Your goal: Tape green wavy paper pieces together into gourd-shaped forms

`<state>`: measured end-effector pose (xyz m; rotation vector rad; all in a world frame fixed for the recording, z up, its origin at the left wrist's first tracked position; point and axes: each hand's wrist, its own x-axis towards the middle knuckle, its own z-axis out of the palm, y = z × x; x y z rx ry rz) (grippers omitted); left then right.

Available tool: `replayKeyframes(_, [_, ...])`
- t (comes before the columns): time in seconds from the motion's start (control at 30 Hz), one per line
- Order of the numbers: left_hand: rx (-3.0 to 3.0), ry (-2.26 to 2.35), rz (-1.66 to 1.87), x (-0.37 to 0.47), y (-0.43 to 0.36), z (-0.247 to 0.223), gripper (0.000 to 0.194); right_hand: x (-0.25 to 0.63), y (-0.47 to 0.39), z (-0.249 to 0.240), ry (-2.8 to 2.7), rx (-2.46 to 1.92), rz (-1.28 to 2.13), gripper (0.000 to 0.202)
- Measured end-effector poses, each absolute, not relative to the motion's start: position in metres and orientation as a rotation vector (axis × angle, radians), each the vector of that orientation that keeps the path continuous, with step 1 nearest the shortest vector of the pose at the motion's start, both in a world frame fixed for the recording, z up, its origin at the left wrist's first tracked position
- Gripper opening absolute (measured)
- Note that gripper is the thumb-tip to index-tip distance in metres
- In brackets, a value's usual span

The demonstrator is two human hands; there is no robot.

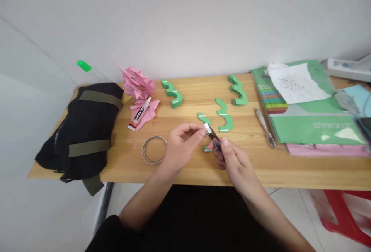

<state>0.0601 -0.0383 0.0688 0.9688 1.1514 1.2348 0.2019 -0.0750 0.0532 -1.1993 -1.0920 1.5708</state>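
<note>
My right hand (233,157) grips a pair of dark scissors (213,135), its thumb over the handle. A small white strip of tape (206,127) sits at the blade tip. My left hand (185,142) is closed in a pinch at that strip. Beneath and behind my hands lies a green wavy paper piece (202,117), partly covered, with white strips on it. Just beyond is another green wavy piece (227,121), also with white strips. Beside my left hand a roll of tape (143,150) lies flat on the wooden table (185,176).
Two stacks of green wavy pieces (175,99) (240,94) lie farther back. At left are a black bag (89,124), pink folded paper (137,84) and a glue tube (139,113). A pen (264,126) and green paper pack (313,126) lie right. A red stool (342,213) stands below.
</note>
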Motion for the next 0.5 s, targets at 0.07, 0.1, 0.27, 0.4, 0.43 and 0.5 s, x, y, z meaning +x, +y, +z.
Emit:
replayKeyframes(0.07, [1.003, 1.178, 1.249, 0.0606, -0.0392, 0.0652, 0.004, 0.2016, -0.0741, 0.0524, -1.108, -1.225, 1.543, 0.050])
replayKeyframes(0.1, [1.019, 1.190, 1.255, 0.0607, -0.0396, 0.0639, 0.004, 0.2015, -0.0737, 0.0518, -1.121, -1.240, 1.526, 0.051])
replayKeyframes(0.27, [1.032, 1.229, 1.247, 0.0616, -0.0399, 0.0635, 0.004, 0.2020, -0.0725, 0.0490, -1.179, -1.318, 1.455, 0.052])
replayKeyframes(0.4, [1.016, 1.244, 1.241, 0.0627, -0.0388, 0.0644, 0.004, 0.2020, -0.0716, 0.0476, -1.208, -1.326, 1.425, 0.053])
replayKeyframes(0.43, [1.014, 1.240, 1.243, 0.0628, -0.0386, 0.0643, 0.004, 0.2019, -0.0715, 0.0474, -1.211, -1.330, 1.418, 0.052])
replayKeyframes(0.5, [1.002, 1.235, 1.244, 0.0630, -0.0384, 0.0639, 0.004, 0.2017, -0.0715, 0.0469, -1.212, -1.338, 1.406, 0.052])
